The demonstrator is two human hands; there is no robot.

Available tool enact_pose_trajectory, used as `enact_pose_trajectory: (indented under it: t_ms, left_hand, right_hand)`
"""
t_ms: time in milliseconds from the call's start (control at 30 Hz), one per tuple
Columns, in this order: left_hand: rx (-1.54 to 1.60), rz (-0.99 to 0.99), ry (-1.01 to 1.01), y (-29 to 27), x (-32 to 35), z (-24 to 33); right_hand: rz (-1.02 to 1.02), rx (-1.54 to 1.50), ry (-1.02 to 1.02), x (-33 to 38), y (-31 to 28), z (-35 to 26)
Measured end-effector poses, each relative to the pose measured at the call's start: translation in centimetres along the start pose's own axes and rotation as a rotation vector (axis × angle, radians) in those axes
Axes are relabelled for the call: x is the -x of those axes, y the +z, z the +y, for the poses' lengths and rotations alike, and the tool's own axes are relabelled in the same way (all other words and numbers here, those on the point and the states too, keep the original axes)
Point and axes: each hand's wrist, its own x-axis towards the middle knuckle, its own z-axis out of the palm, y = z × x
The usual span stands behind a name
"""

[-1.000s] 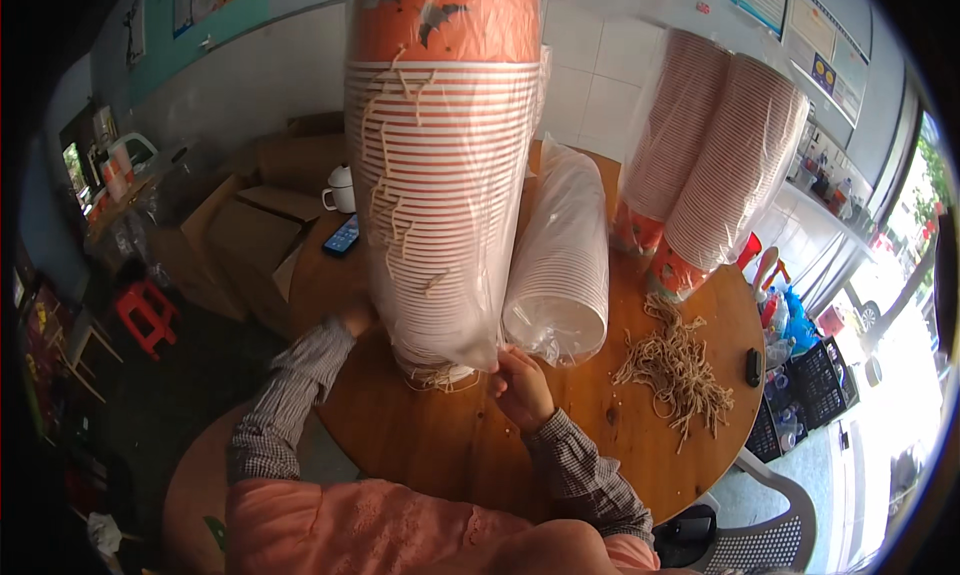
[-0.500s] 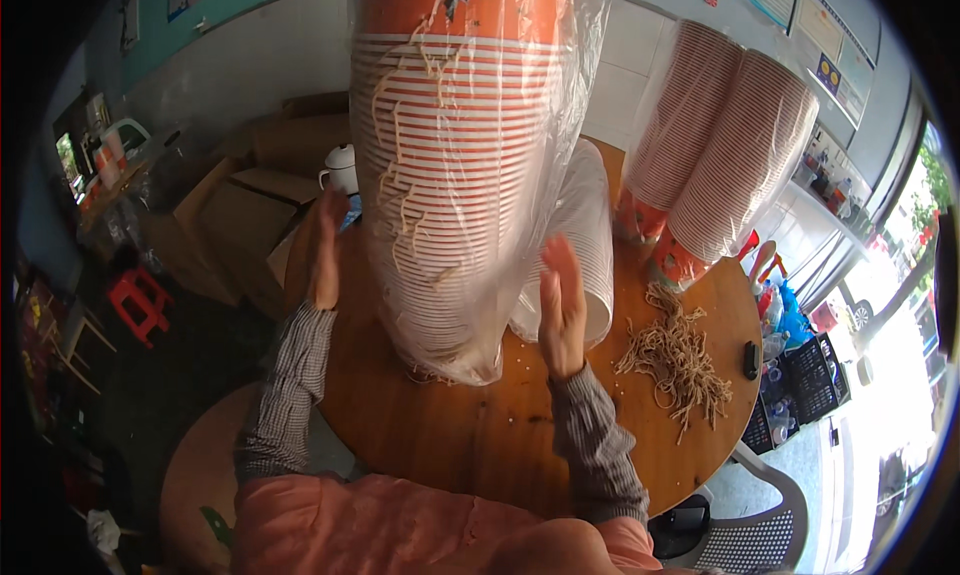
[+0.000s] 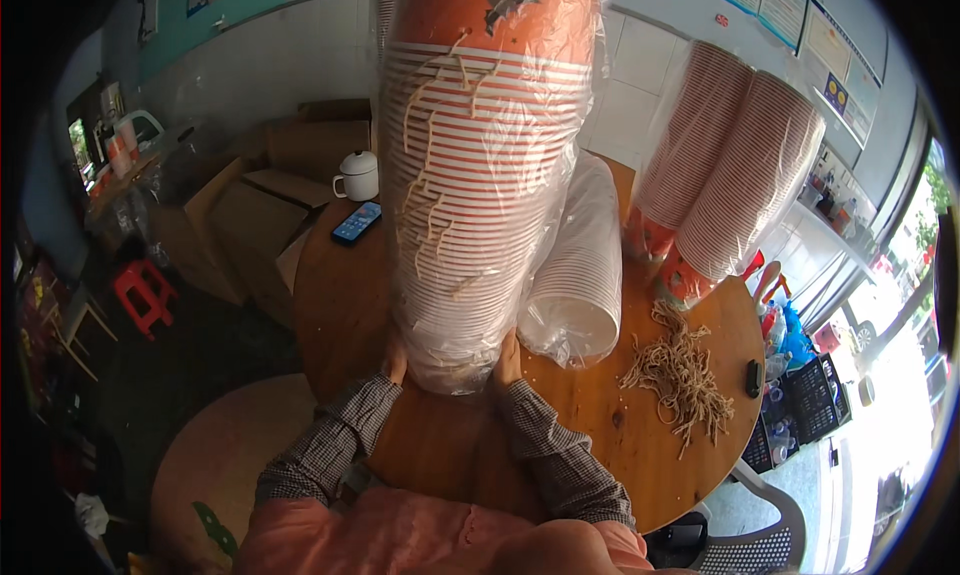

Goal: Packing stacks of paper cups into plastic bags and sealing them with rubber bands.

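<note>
Head view, reading left to right: my left hand (image 3: 394, 359) presses flat on the near-left side of the tall plastic-wrapped stack of orange-and-white paper cups (image 3: 478, 175), which stands on the round wooden counter (image 3: 340, 285); my right hand (image 3: 507, 360) presses its other side, palms facing, fingers spread. I judge I'm gripping the stack's base to lift or steady it; next calls for an even squeeze, keeping it upright. Half a second ago both hands were higher, open and apart. Right of it lies a clear-bagged sleeve of white lids (image 3: 580, 275).
</note>
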Motion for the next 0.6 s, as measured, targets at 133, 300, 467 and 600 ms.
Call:
enact_pose_trajectory:
  t_ms: [133,300,467,600]
  left_hand:
    - [-0.243,0.062,-0.144,-1.0,2.5,-2.1]
    - [0.406,0.397,0.278,0.7,1.6,3.9]
    - [0.467,0.213,0.229,-1.1,-3.8,-0.3]
    - [-0.231,0.091,0.346,-1.4,-3.6,-3.3]
  right_hand:
    - [0.024,0.127,0.063,1.6,2.5,-5.0]
    - [0.126,-0.043,0.092,2.3,3.2,-9.7]
    - [-0.06,0.184,-0.351,2.6,5.4,-11.4]
    - [-0.094,0.203,-0.343,1.4,5.0,-9.7]
